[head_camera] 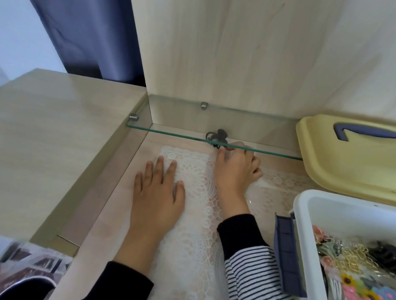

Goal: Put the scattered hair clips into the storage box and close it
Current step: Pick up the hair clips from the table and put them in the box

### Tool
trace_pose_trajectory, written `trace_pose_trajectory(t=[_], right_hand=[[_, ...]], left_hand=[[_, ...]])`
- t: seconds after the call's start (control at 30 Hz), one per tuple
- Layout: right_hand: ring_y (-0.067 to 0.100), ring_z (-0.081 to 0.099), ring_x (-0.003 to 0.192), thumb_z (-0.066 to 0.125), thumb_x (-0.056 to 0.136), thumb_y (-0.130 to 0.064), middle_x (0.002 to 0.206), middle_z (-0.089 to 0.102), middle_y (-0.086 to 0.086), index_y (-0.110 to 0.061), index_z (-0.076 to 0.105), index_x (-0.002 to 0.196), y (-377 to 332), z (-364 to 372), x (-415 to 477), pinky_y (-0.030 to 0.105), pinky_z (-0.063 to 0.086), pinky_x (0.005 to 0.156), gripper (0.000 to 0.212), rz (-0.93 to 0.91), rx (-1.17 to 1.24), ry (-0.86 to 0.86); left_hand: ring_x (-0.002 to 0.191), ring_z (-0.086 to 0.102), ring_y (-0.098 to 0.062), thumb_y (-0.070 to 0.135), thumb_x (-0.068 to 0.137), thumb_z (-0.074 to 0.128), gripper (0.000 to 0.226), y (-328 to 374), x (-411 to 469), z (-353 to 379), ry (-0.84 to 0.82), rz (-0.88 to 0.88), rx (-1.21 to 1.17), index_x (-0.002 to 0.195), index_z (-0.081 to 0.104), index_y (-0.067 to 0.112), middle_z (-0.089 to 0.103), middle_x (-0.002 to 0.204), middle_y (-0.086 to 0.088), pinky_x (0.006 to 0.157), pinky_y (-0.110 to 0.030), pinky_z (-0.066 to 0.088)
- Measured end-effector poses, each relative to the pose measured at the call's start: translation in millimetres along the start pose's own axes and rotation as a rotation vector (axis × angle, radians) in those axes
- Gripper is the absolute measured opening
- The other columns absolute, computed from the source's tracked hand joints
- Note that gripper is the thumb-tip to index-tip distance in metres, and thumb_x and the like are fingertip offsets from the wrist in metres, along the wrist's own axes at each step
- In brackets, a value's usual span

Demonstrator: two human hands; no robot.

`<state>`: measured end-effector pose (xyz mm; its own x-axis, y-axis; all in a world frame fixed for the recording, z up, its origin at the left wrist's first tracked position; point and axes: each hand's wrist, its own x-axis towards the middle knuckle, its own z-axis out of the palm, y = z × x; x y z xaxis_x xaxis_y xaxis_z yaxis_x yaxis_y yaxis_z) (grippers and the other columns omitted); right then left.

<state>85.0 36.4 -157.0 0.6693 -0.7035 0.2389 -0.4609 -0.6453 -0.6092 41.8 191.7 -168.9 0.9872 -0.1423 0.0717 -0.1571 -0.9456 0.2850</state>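
Note:
A dark claw hair clip lies under the front edge of a glass shelf, partly seen through the glass. My right hand reaches under the shelf, its thumb and forefinger pinched on the clip's near end. My left hand rests flat on the lace mat, fingers spread, holding nothing. The white storage box stands open at the lower right, holding several colourful clips. Its yellow lid with a blue handle lies behind the box.
A blue latch hangs on the box's left wall. A raised wooden counter borders the recess on the left. The wooden back panel rises behind the shelf. Dark curtains hang at the upper left.

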Motion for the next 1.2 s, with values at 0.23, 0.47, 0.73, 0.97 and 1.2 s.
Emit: trace_pose_trajectory(t=[0.23, 0.47, 0.73, 0.97, 1.2], right_hand=[[0.026, 0.041, 0.112, 0.053, 0.087, -0.055, 0.112, 0.059, -0.001, -0.024, 0.065, 0.095, -6.0, 4.0, 4.5, 0.039, 0.024, 0.084, 0.034, 0.058, -0.005, 0.021], [0.026, 0.041, 0.115, 0.058, 0.087, -0.044, 0.108, 0.06, 0.0, -0.022, 0.064, 0.09, -14.1, 4.8, 10.7, 0.039, 0.025, 0.09, 0.022, 0.115, 0.148, -0.012], [0.025, 0.058, 0.076, 0.064, 0.082, -0.011, 0.071, 0.06, 0.005, -0.007, 0.055, 0.064, -10.1, -10.9, -10.8, 0.03, 0.046, 0.064, 0.021, -0.009, 0.522, 0.003], [0.015, 0.051, 0.077, 0.062, 0.087, -0.014, 0.083, 0.056, 0.0, -0.012, 0.051, 0.08, -6.1, -40.8, -47.2, 0.018, 0.037, 0.058, 0.013, -0.055, 0.555, -0.034], [0.021, 0.048, 0.084, 0.056, 0.083, -0.004, 0.096, 0.052, 0.002, -0.017, 0.044, 0.096, -11.1, -73.3, -101.7, 0.022, 0.032, 0.068, 0.022, -0.226, 0.476, -0.087]], left_hand=[[0.149, -0.007, -0.02, 0.049, 0.09, 0.009, 0.066, 0.1, -2.5, -1.0, 0.006, -0.001, -0.01, 0.154, 0.006, 0.032, -0.003, 0.163, 0.002, 0.12, -0.04, -0.005], [0.149, -0.007, -0.02, 0.046, 0.098, 0.017, 0.059, 0.9, -1.6, -2.5, 0.0, 0.0, -0.005, 0.154, 0.005, 0.031, -0.004, 0.162, 0.001, 0.121, -0.04, -0.003], [0.149, -0.005, -0.021, 0.044, 0.098, 0.022, 0.059, 1.1, -3.4, -4.4, 0.013, 0.013, -0.04, 0.154, 0.009, 0.031, -0.001, 0.163, 0.0, 0.121, -0.042, -0.001], [0.14, 0.035, -0.024, 0.028, 0.092, 0.044, 0.039, -1.0, -4.5, -7.4, 0.182, 0.12, -0.115, 0.127, 0.06, 0.027, 0.046, 0.147, -0.002, 0.115, -0.048, 0.02], [0.096, 0.064, -0.02, 0.02, 0.087, 0.047, 0.029, 7.5, -13.1, -19.9, 0.353, 0.098, -0.336, 0.107, 0.067, 0.024, 0.067, 0.111, 0.005, 0.083, -0.039, 0.05]])
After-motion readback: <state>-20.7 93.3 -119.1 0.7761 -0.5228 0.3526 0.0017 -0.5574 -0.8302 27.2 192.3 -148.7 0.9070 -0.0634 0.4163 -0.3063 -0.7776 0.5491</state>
